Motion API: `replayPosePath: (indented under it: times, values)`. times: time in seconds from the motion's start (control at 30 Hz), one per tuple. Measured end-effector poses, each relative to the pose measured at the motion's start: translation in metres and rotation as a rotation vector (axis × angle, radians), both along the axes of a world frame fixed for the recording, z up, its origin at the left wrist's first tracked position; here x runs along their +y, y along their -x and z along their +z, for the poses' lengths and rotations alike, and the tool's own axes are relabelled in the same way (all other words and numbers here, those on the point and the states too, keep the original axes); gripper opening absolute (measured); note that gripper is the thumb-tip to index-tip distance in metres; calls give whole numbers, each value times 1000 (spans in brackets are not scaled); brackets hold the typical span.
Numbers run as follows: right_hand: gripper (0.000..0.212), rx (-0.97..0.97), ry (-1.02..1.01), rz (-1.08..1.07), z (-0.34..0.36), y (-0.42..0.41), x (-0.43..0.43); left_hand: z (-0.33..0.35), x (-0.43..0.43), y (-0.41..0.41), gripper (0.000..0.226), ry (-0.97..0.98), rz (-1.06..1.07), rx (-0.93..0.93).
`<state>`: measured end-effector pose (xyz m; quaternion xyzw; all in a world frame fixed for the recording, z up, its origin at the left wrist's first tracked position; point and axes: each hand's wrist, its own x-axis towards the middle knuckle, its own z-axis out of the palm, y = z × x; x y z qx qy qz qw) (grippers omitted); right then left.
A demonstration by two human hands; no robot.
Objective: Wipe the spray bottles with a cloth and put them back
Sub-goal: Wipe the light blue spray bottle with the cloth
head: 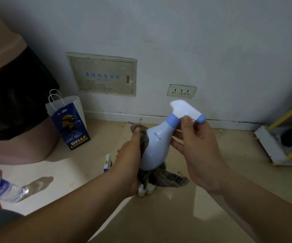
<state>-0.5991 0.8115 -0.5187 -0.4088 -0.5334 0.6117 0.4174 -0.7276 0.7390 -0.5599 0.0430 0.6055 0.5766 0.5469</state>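
Both forearms reached forward from the bottom of the view and met over the floor point(185, 216), near the foot of the wall. The spray bottle point(156, 146), pale with a lilac collar and a white trigger head, was held in the air between the hands, tilted so that its base pointed down to the left and its head rose to the right. The right hand point(196, 148) was closed on the bottle at the neck: the thumb lay on the front of the trigger head, and the fingers curled round behind the collar and the upper body. The left hand point(129, 155) gripped the grey cloth point(168, 178), thumb pointing up, and pressed it against the left side of the bottle's body. The rest of the cloth hung in folds beneath the base. Just under the left wrist, small white bottles point(146, 189) stood on the floor, partly hidden by hand and cloth. A blue and white paper bag point(70, 123) stood to the left by the wall, beside a bin lined with a black bag point(10, 102). A clear plastic bottle point(5, 188) lay at the left edge. On the wall were a beige panel point(103, 75) and a socket point(181, 91); a white and yellow rack point(278, 142) stood at the right.
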Motion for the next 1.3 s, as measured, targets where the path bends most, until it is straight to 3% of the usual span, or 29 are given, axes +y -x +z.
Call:
replayPosePath:
  times: [0.1,0.2,0.27,0.37,0.43,0.5,0.57,0.7,0.87,0.97,1.03,1.1,1.17,1.23,1.3]
  values:
    - [19,-90,-53,26,-9,5,-9,1,-5,-11,75,79,-3,401]
    - [24,-40,-13,44,-5,6,-7,0,-9,-23,75,59,-49,626]
    - [29,12,36,46,0,4,-4,-2,-9,-18,64,-17,-23,548]
    - [31,66,90,29,3,1,-1,-1,-15,-3,50,-60,-59,121]
    - [31,101,160,20,0,1,0,3,-18,-2,56,-49,-121,-16]
    - [30,124,230,13,-4,0,0,-7,-15,-4,82,10,-103,13]
    - [32,129,286,12,-6,-1,1,-11,-10,-2,90,73,-60,160]
    - [34,93,307,-37,-5,-7,14,-8,-10,3,53,106,-216,550]
    - [32,16,240,-87,0,-13,28,-6,-7,27,44,135,-89,653]
    - [32,-23,209,-86,-1,-15,29,15,-6,25,43,-42,15,860]
    - [34,-43,218,-53,-2,-15,25,25,-11,17,45,-271,-64,1022]
    - [31,-57,213,34,-2,-12,19,25,-17,1,43,-432,-312,1111]
    - [30,-57,193,115,0,-9,8,14,-20,-11,53,-433,-548,1190]
    - [38,-55,178,148,0,-6,-4,2,-17,-9,61,-395,-546,1356]
    - [31,-60,134,162,-2,-3,-11,-3,-12,3,48,-364,-465,1322]
